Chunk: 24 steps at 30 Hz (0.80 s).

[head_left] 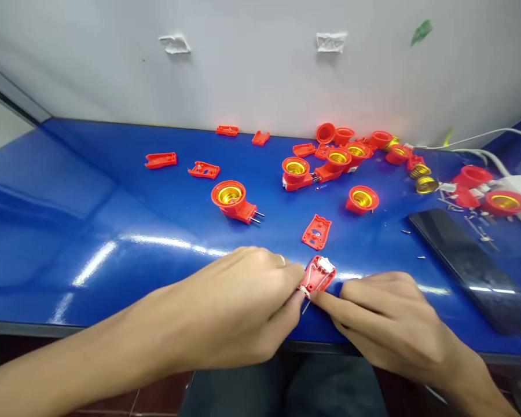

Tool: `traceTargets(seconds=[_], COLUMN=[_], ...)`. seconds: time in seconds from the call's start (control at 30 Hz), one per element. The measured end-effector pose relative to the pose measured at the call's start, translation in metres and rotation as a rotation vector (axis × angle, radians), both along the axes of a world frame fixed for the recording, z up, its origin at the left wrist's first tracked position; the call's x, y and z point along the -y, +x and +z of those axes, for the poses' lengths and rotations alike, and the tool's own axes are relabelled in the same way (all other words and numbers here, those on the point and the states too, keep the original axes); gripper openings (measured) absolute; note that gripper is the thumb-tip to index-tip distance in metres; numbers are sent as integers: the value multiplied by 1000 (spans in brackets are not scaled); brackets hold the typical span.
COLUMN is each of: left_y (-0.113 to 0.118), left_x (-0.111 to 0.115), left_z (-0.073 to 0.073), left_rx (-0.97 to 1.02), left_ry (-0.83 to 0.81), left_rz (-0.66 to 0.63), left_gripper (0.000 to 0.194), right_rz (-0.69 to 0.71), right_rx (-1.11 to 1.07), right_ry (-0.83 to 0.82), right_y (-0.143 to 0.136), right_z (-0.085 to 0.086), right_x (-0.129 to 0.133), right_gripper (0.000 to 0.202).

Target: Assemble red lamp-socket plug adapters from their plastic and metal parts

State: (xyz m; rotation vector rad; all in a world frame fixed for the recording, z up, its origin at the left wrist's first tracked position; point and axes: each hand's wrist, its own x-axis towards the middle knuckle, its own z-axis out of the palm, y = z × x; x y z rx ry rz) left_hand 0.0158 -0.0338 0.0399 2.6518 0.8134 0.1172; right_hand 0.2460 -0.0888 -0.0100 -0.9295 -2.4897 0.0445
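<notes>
A: What is in the person's hands?

B: A small red housing [316,280], low in the middle of the view, near the front edge of the blue table. It is open side up, with a white block [326,265] at its far end and a thin metal pin [306,307] jutting from its near end.

A: How is it held?

B: The left hand [256,298] pinches its near left side between thumb and finger; a ring [281,260] shows on that hand. The right hand [388,315] has a fingertip against the near end, its other fingers curled. I can't tell whether that hand grips anything, since its thumb is out of sight.

A: And just beyond?

B: A flat red plate [316,232] with holes lies right past the housing. Farther off to the left sits a lamp holder [233,202] with a gold threaded interior and two prongs pointing right. A red socket cup [362,200] is to the right.

A: Farther out?

B: A dark phone [473,269] lies beyond the right hand, near some gold threaded sleeves [426,185]. More red pieces are spread toward the pale wall [252,75], which bears two white patches and a green scrap [421,32].
</notes>
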Motion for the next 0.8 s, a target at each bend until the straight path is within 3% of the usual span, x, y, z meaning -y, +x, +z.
traceTargets(seconds=[0.07,0.13,0.27,0.5,0.8], left_y=[-11,-20,-25,-22,-25], left_x=[-11,-21,-33,-39,-39], left_z=[3,1,-12,-36,-39], left_rx=[69,88,79,210,259], left_ry=[60,161,256,240,175], left_rz=[-106,-214,-378,-435,-410], left_gripper=[16,25,40,34,40], right_rz=[-15,-14,14,34,51], right_rx=[9,1,5,79,56], right_ry=[4,3,-21,36,58], right_y=[-2,-3,-3,-6,-16], right_z=[2,4,6,14,19], right_x=[0,0,0,0,-4], right_gripper=[21,22,29,29,23])
